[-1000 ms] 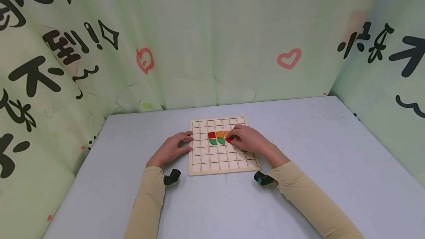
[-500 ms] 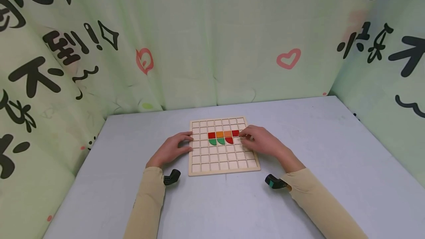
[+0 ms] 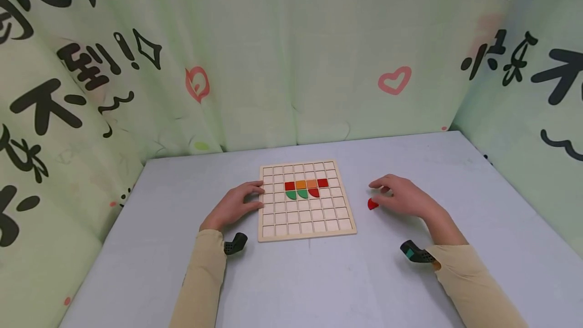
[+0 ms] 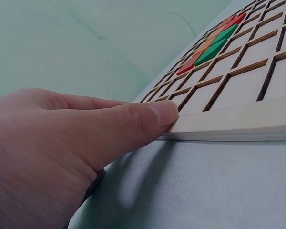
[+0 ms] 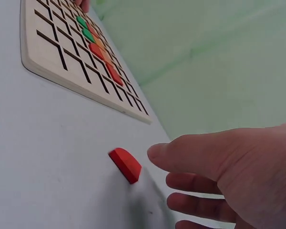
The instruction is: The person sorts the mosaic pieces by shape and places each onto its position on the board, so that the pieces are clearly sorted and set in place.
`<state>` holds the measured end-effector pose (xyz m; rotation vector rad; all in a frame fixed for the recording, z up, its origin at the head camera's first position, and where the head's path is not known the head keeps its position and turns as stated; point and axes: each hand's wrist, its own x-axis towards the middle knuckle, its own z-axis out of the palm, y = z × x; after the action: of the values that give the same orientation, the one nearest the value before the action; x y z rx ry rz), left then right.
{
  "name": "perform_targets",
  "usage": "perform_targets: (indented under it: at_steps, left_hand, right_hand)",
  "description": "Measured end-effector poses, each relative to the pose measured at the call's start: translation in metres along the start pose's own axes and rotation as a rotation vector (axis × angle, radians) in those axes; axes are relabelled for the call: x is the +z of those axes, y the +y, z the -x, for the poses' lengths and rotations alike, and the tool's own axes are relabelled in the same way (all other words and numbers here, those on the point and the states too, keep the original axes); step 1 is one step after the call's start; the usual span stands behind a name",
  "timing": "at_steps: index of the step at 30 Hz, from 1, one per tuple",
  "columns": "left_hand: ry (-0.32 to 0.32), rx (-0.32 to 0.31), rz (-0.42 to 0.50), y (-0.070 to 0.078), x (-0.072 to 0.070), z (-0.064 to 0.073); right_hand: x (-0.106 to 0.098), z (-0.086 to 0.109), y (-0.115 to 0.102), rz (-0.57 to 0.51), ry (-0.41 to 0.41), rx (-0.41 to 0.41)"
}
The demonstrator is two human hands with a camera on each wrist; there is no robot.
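A square wooden grid board (image 3: 307,227) lies on the table. My left hand (image 3: 233,205) rests at its left side; in the left wrist view the straight thumb (image 4: 152,114) touches the rim. My right hand (image 3: 405,197) is off the board to the right, fingers loosely bent with nothing held. Just beside its thumb, a red rounded-edge piece (image 5: 126,164) lies on the table, apart from the fingers in the right wrist view. On the board a row holds a red square (image 3: 290,186), two orange squares (image 3: 301,185) and another red square (image 3: 323,182); below are two green quarter-circles (image 3: 291,195) and a red one (image 3: 314,193).
The table (image 3: 291,282) has a pale cover. A light green curtain (image 3: 291,54) with hearts and black writing surrounds its back and sides. Dark wrist cameras (image 3: 235,243) sit on both wrists below beige sleeves (image 3: 200,277).
My right hand has left the board, where a red square now sits at the row's right end, and moved right to the red piece on the table. The left hand has stayed in place.
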<state>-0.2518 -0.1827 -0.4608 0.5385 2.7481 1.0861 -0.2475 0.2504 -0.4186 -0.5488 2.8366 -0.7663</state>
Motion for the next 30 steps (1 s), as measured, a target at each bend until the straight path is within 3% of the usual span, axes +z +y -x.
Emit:
perform_targets:
  at_steps: [5, 11, 20, 25, 30]
  left_hand:
    - [0.004, 0.008, 0.002, 0.001, 0.0, 0.0]
    - [-0.001, 0.006, -0.005, 0.002, -0.001, 0.0]
    - [-0.004, 0.005, -0.002, 0.002, -0.001, 0.0]
    - [-0.002, 0.008, 0.003, 0.002, -0.001, 0.0]
    - [-0.001, 0.012, 0.006, 0.002, -0.001, 0.0]
  right_hand:
    - [-0.008, 0.009, 0.008, 0.01, -0.049, 0.014]
    - [-0.005, 0.011, 0.01, -0.008, -0.054, 0.009]
    - [0.007, 0.002, 0.002, -0.007, -0.066, -0.07]
    - [0.01, 0.0, -0.002, 0.015, -0.062, -0.105]
    - [0.012, -0.002, -0.003, 0.022, -0.004, -0.12]
